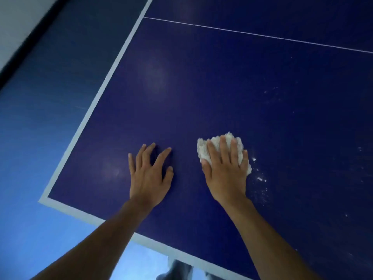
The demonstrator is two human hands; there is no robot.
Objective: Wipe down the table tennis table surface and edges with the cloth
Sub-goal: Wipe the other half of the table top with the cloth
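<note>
A dark blue table tennis table [232,87] fills most of the view, with white edge lines along its left and near sides. My right hand [226,168] presses flat on a crumpled white cloth [214,144] near the table's front. My left hand [149,172] rests flat on the bare surface to the left of the cloth, fingers spread, holding nothing. White specks and smears [260,178] lie on the surface just right of the cloth.
The table's near left corner [43,201] lies left of my hands. A thin white centre line [258,35] crosses the far part. Blue floor [30,148] lies left of the table, with a pale wall [18,23] at the top left.
</note>
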